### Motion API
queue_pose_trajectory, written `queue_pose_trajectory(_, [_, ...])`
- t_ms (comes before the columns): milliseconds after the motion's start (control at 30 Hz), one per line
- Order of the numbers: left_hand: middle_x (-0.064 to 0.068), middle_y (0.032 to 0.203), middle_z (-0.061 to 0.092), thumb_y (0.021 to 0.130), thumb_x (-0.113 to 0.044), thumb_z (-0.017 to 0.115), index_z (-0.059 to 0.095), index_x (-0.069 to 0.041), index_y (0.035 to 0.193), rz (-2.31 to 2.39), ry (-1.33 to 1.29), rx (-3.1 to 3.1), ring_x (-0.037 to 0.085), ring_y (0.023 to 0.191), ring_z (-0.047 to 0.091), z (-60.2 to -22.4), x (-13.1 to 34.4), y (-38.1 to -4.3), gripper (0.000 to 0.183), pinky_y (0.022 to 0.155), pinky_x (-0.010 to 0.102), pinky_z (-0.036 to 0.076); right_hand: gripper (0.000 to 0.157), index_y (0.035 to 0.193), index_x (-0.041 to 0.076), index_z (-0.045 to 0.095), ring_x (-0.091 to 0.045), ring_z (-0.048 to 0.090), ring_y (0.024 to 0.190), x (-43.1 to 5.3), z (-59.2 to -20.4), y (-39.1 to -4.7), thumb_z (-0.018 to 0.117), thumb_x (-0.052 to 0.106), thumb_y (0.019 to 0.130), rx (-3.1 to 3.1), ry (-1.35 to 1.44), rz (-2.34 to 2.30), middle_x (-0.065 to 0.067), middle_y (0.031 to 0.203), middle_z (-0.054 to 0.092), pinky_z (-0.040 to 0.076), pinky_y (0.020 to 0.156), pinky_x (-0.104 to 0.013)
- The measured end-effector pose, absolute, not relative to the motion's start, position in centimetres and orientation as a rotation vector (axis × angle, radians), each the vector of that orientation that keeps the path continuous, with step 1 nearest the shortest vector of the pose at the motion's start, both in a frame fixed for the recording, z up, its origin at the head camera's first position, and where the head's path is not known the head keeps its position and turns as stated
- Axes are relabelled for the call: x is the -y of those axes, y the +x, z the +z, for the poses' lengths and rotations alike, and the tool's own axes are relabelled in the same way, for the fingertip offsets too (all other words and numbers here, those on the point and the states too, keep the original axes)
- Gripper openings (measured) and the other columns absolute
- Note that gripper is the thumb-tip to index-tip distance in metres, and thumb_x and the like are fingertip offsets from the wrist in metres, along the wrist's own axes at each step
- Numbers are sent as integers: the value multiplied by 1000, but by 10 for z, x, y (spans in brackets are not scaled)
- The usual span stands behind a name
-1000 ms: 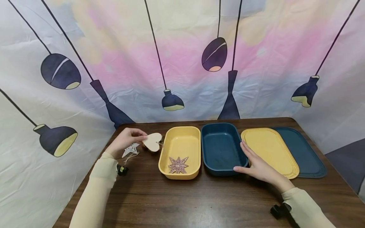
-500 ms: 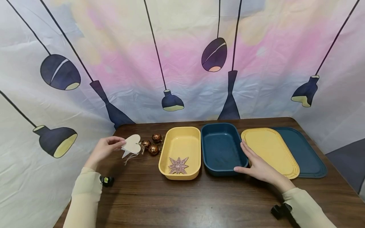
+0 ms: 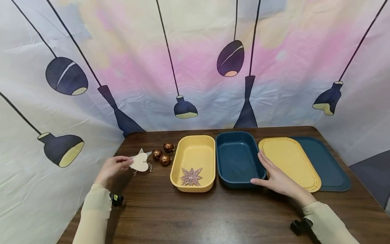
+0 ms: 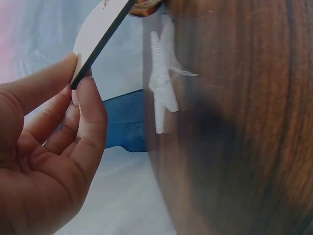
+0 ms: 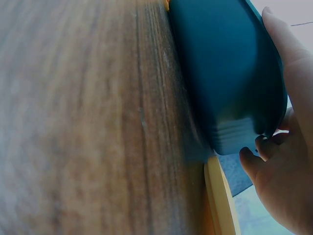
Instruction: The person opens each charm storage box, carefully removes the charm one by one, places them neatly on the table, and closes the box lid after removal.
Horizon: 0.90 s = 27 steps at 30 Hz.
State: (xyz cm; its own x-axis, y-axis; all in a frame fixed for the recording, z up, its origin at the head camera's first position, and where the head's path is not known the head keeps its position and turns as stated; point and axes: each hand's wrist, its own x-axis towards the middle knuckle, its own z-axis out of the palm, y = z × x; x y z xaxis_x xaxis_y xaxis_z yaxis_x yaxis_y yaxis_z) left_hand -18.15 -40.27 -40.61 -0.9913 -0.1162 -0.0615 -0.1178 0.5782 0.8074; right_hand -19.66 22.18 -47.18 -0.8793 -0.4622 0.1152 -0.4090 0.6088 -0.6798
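Observation:
My left hand (image 3: 112, 168) pinches a pale wooden heart ornament (image 3: 140, 162) between thumb and fingers. In the left wrist view the heart (image 4: 100, 32) is seen nearly edge-on, held above the table. A white star ornament (image 4: 160, 83) with a string lies on the wood beside it; the heart hides most of this star in the head view. At the blue box (image 3: 240, 159), my right hand (image 3: 278, 179) rests around the near right corner, thumb at the front rim and fingers extended along the right side. The right wrist view shows the box's wall (image 5: 230, 73) against that hand.
Three shiny brown baubles (image 3: 165, 159) sit right of the heart. A yellow box (image 3: 195, 149) holding a pink glittery star (image 3: 191, 177) stands left of the blue box. At right, a yellow lid (image 3: 289, 159) overlaps a blue lid (image 3: 332, 169). A lamp-print cloth (image 3: 198, 67) hangs behind.
The heart, held in my left hand, has moved left from over the baubles, uncovering them, then slightly lower over the white star. My right hand has stayed at the blue box.

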Motion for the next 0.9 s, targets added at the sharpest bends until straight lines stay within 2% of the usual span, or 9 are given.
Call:
queue_pose_trajectory(133, [13,112,69,97,-16,69,66,16,116,1477,-234,-2755,9,81,68,-415,400,-183,37,74,26,58,107,163,8,7,-45,10,151,-222,-473,-197,74,50,90,-2752,-744,-1130,-18,168,1,25,110,-69])
queue_pose_trajectory(267, [11,109,69,97,-12,69,64,19,116,1520,-220,-2728,4,79,64,-421,396,-186,37,72,23,57,107,163,8,7,-46,10,150,-221,-473,-197,74,49,90,-2753,-741,-1132,-18,168,1,25,110,-69])
queue_pose_trajectory(433, [7,102,68,97,-11,68,63,20,116,1491,-225,-2718,5,79,63,-427,395,-191,38,71,23,57,107,163,8,7,-46,10,150,-221,-473,-197,74,49,90,-2752,-743,-1136,-18,168,1,24,110,-70])
queue_pose_trajectory(667, [4,89,68,97,-11,68,67,17,108,1377,-227,-2753,8,77,63,-430,392,-198,29,68,24,56,108,163,9,6,-46,9,151,-221,-472,-198,74,50,90,-2754,-736,-1132,-18,168,1,24,110,-70])
queue_pose_trajectory(900, [8,88,67,95,-11,69,68,15,102,1270,-255,-2780,13,71,62,-429,390,-201,27,65,26,55,108,163,10,6,-45,10,151,-221,-474,-198,74,50,89,-2756,-739,-1135,-17,168,1,25,110,-69])
